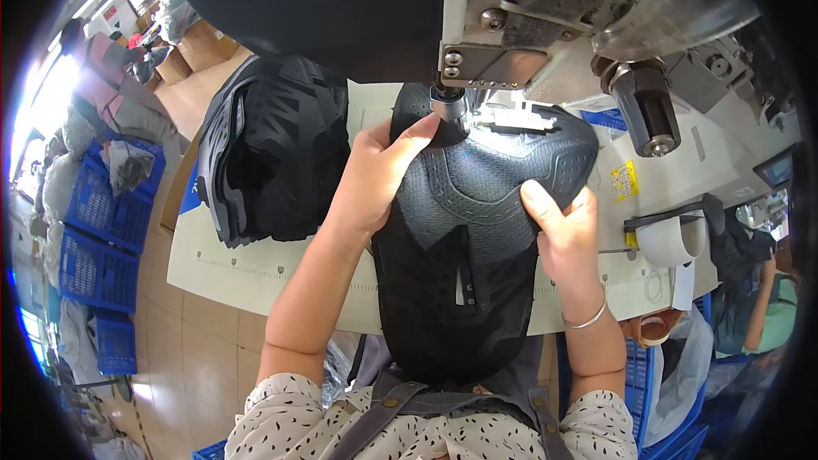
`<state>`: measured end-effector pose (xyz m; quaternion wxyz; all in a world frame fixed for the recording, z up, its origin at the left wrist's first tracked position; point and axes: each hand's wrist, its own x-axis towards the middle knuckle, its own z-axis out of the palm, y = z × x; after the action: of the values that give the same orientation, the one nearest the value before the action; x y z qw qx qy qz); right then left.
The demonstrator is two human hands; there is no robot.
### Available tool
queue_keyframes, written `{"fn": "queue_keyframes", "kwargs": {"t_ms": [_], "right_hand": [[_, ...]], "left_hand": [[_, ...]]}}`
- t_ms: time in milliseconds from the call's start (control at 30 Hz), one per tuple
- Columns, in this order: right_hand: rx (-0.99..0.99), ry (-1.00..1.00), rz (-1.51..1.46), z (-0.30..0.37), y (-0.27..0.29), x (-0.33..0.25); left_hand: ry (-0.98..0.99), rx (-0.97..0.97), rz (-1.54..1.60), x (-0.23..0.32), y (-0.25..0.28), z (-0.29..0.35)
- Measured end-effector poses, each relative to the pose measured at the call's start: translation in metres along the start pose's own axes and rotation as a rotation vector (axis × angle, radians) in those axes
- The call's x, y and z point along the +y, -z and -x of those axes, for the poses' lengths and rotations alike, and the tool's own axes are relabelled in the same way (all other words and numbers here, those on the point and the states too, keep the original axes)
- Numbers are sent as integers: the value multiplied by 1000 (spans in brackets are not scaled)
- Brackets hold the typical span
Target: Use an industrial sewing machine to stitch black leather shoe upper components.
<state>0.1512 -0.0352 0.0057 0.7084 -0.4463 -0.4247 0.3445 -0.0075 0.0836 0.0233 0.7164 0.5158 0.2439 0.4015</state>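
Note:
A black shoe upper (460, 247) with a textured toe and perforated panels lies under the head of a sewing machine (494, 64). Its near end hangs over the table's front edge toward my lap. My left hand (375, 170) grips the upper's left side, thumb on top close to the presser foot (449, 106). On the right edge, my right hand (564, 234) pinches the material, thumb above and fingers curled beneath. Light from the machine falls on the toe area. The needle tip cannot be made out.
A stack of similar black uppers (281, 145) rests on the pale table (247, 277) to the left. Right of the machine are a white cup-like holder (673, 241) and a yellow label (625, 181). Blue crates (98, 264) line the left aisle. Other people work at both sides.

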Motion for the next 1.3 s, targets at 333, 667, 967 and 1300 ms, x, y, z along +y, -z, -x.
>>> {"fn": "queue_keyframes", "kwargs": {"t_ms": [333, 667, 967, 1300], "right_hand": [[-29, -195, -82, 20, -16, -2], [-187, -268, -190, 31, -26, 6], [-647, -225, 498, 51, -6, -40], [-23, 274, 576, -13, 51, -18]], "left_hand": [[51, 136, -51, -6, -2, 34], [-148, -36, 130, -45, -29, 69], [59, 330, 95, -25, -52, 49], [206, 169, 423, -28, -48, 44]]}}
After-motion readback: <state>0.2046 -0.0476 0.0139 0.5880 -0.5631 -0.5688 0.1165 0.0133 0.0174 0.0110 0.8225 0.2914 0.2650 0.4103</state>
